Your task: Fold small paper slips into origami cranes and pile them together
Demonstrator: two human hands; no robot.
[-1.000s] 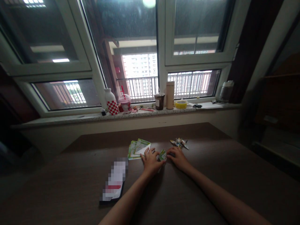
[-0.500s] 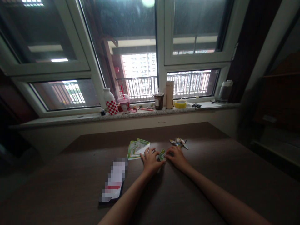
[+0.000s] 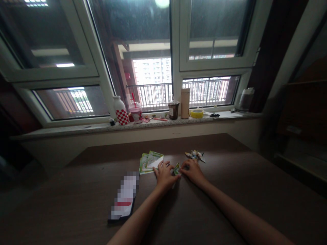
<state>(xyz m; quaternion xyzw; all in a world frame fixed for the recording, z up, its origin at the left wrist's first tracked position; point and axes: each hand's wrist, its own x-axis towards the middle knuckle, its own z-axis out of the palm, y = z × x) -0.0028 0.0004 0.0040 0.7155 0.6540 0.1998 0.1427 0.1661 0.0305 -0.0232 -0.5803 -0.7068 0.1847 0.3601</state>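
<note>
Between my two hands, just above the tabletop, is a small folded piece of green-and-white printed paper (image 3: 176, 169). My left hand (image 3: 165, 175) pinches its left side between thumb and forefinger, the other fingers spread toward the back. On the right edge, the fingertips of my right hand (image 3: 192, 171) close on the same paper. Several flat green-and-white printed sheets (image 3: 148, 161) lie overlapped beside my left fingers. Behind my right hand sits a small heap of crumpled or folded colourful paper pieces (image 3: 195, 155); their exact shape is too small to tell.
A phone (image 3: 124, 197) with a blurred screen lies on the brown table (image 3: 63, 194), left of my left forearm. Along the windowsill (image 3: 150, 125) stand a checkered bottle (image 3: 121, 114), a pink drink cup (image 3: 136, 113), a dark drink cup (image 3: 173, 110), a tan flask (image 3: 185, 103), yellow tape (image 3: 197, 114) and scissors (image 3: 214, 115).
Almost nothing differs. Both hands keep their grip on the folded paper, which has tilted very slightly, and the view has shifted a touch.
</note>
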